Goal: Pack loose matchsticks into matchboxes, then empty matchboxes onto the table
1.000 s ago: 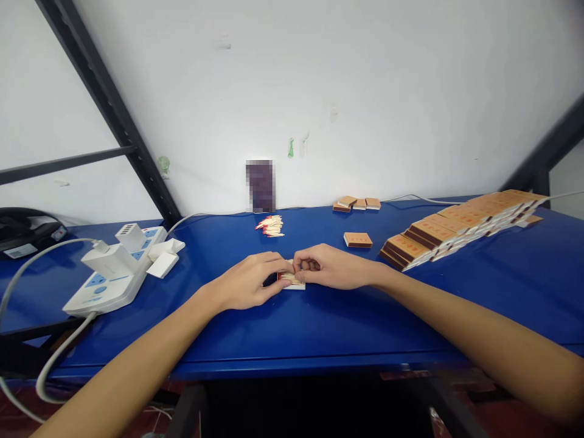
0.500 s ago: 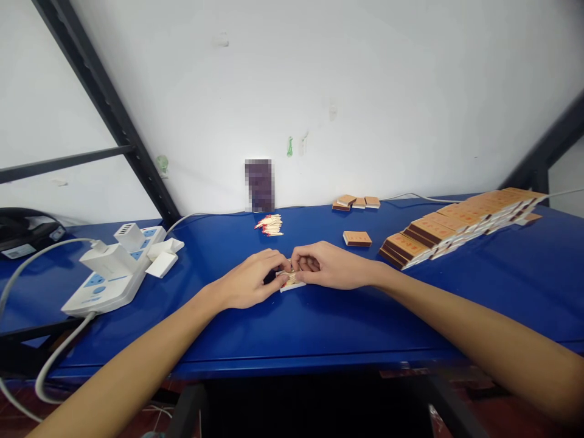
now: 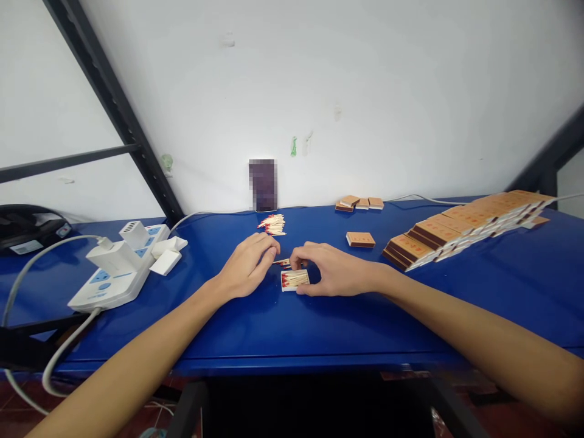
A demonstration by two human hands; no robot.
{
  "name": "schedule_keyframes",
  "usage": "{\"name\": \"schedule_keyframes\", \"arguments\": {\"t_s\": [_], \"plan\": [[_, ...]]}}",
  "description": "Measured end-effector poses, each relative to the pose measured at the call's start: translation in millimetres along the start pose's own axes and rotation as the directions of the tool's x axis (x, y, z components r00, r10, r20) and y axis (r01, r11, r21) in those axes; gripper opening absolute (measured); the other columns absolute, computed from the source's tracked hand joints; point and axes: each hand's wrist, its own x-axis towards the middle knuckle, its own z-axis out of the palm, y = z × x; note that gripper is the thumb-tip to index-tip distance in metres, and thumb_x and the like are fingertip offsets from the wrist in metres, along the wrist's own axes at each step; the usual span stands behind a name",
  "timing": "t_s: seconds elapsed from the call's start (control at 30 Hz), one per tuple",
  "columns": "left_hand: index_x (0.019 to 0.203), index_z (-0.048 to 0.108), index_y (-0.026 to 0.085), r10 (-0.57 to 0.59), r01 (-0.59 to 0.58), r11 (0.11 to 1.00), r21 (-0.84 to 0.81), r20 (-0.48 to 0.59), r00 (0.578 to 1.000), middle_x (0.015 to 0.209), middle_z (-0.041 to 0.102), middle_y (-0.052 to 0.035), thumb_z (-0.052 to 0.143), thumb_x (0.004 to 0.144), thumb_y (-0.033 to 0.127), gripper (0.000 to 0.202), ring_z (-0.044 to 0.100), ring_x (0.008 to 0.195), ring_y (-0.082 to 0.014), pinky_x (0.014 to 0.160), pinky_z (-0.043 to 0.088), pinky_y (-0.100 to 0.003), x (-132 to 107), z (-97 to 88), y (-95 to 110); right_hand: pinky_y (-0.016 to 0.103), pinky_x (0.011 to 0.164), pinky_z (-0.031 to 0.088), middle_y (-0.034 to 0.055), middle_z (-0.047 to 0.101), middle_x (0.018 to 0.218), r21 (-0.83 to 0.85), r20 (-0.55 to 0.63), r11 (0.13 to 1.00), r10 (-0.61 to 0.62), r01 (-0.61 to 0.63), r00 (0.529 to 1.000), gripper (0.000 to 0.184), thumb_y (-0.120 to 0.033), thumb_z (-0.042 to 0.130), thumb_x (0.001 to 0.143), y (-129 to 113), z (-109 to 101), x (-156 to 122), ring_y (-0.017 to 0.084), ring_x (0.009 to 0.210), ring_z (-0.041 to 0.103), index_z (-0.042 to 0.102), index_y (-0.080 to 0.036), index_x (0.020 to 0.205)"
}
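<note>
A small open tray of red-tipped matches lies on the blue table. My right hand curls round the tray's right side, thumb and fingers touching its edges. My left hand rests flat on the table just left of the tray, fingers stretched toward a few loose matches lying behind it. Whether a box sleeve lies under the left palm is hidden.
A pile of loose matches lies farther back. A single matchbox and a small group of boxes sit behind my right hand. A long overlapping row of matchboxes runs to the right. A white power strip with plugs sits at left.
My hands were pressed together over the tray. They have come apart: the left moved back and left and flattened, and the filled tray now shows beside my right hand.
</note>
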Motion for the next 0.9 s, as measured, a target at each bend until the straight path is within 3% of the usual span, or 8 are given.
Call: {"name": "schedule_keyframes", "arguments": {"t_s": [0.67,0.9], "plan": [[0.092,0.057,0.018,-0.006,-0.001,0.993,0.114,0.06,0.998,0.09,0.062,-0.0037,0.031,0.097,0.026,0.028,0.053,0.085,-0.0176,0.085,0.039,-0.034,0.3,1.8,-6.9,0.032,0.08,0.039,0.0039,0.063,0.091,-0.085,0.006,0.996,-0.001,0.002,1.0,0.021,-0.035,0.063,0.08,0.1,-2.8,-2.1,0.019,0.082,0.055,0.057,-0.019,0.094],[0.101,0.066,0.019,-0.055,0.027,0.983,0.18,0.15,0.987,0.095,0.063,-0.0048,0.041,0.094,0.031,0.028,0.051,0.088,-0.0193,0.085,0.039,-0.036,0.7,5.3,-11.1,0.03,0.075,0.039,0.0033,0.064,0.091,-0.074,-0.011,0.997,0.008,-0.009,1.0,0.021,-0.034,0.064,0.079,-0.4,-0.9,-3.4,0.018,0.081,0.055,0.058,-0.02,0.093]]}}
